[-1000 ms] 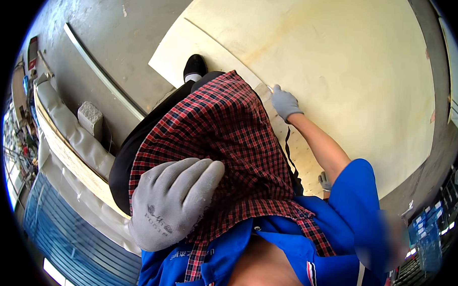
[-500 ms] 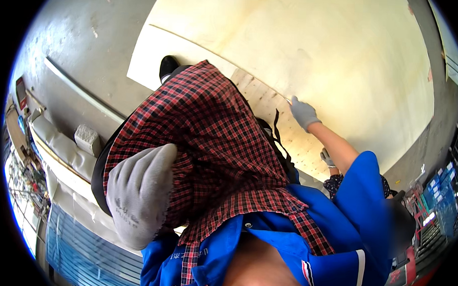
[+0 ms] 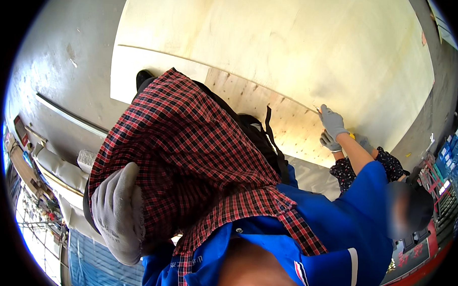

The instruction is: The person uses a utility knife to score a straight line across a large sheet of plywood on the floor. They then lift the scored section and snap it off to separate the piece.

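Note:
My left hand (image 3: pixel 118 215), in a grey knit glove, is closed, its fingers curled beside the red-and-black checked apron (image 3: pixel 188 151) over my legs. Whatever its palm may hold is hidden. My right hand (image 3: pixel 333 121), also gloved, pinches a thin pencil-like tool (image 3: pixel 319 110). The tool's tip is at the near edge of a large pale wooden sheet (image 3: pixel 273 38). This sheet lies over another board (image 3: pixel 260 106), whose knotty, speckled strip shows below that edge. Close to my right hand are a co-worker's gloved hands (image 3: pixel 331 142), with a small yellow thing (image 3: pixel 352 135) beside them.
The co-worker, in a dark cap (image 3: pixel 419 205), leans in at the right. On the grey floor (image 3: pixel 65 61) to the left lies a long metal strip (image 3: pixel 71 116). Wrapped pale panels (image 3: pixel 61 175), a whitish block (image 3: pixel 86 160) and blue sheeting (image 3: pixel 101 259) are at lower left.
My right hand has slid right along the sheet's edge with the thin tool. My left hand has shifted left and down in view. More of the co-worker's hands and head shows.

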Demonstrator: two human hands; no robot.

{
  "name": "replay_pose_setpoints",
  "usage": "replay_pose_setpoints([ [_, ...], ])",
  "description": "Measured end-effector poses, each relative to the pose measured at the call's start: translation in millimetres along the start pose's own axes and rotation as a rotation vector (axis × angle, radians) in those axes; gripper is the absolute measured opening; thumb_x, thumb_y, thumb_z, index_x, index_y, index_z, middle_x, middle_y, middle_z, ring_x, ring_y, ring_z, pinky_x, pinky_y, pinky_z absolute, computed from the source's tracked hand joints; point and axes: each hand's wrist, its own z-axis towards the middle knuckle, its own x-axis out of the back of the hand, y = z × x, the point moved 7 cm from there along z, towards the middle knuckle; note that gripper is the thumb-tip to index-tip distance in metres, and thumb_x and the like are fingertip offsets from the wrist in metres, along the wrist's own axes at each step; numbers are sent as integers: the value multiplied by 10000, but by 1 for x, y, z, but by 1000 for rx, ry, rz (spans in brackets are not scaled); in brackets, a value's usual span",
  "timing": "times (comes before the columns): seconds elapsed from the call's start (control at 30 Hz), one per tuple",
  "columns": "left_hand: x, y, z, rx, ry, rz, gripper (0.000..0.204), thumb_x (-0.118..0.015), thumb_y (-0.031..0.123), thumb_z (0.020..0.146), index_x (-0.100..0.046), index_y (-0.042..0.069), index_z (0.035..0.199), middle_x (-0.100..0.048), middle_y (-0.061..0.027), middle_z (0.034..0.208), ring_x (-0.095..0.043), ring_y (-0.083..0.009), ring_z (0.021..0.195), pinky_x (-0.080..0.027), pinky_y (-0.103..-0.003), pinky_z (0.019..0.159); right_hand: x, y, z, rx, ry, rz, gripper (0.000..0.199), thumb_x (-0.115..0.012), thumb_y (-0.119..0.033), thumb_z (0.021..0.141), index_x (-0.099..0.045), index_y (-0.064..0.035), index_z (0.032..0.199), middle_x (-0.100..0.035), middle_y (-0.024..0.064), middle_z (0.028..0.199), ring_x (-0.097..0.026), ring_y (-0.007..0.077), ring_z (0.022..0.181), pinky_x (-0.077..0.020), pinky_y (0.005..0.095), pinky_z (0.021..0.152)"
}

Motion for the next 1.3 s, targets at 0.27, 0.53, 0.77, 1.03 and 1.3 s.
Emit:
replay_pose_setpoints([
  [0.27, 9, 4, -3, 31, -27, 37, 302, -646, 82, 833, -637, 61, 1134, -691, -100, 1029, -663, -263, 949, -492, -369, 800, 96, -183, 72, 183, 27, 252, 268, -451, -346, 977, -437, -86, 1045, -677, 148, 876, -665, 350, 730, -514, 478, 639],
  [0.53, 3, -2, -18, 75, 30, 36, 273, -634, -22, 792, -652, 20, 1061, -689, -113, 955, -670, -264, 893, -502, -358, 799, 118, -259, 115, 311, -10, 201, 273, -434, -312, 979, -446, -50, 1059, -679, 182, 876, -667, 368, 773, -515, 494, 664],
  [0.77, 5, 2, -18, 50, 20, 7, 291, -643, 14, 797, -650, 25, 1087, -693, -107, 985, -670, -266, 925, -502, -366, 805, 129, -261, 117, 299, -13, 267, 280, -431, -279, 969, -451, -15, 1060, -679, 215, 886, -667, 388, 792, -514, 506, 693],
  [1.03, 2, 8, -11, -23, 38, 43, 308, -635, -27, 783, -635, -15, 1091, -683, -144, 966, -673, -291, 913, -512, -369, 796, 124, -268, 128, 317, -29, 226, 277, -414, -251, 965, -477, 0, 1063, -676, 241, 870, -668, 403, 801, -514, 511, 705],
  [1.3, -1, 11, -12, 34, 54, 79, 276, -630, -23, 819, -649, 1, 1094, -693, -136, 947, -683, -265, 886, -521, -347, 761, 93, -223, 102, 239, -74, 262, 279, -417, -274, 976, -460, -21, 1085, -678, 214, 858, -667, 394, 790, -516, 509, 704],
])
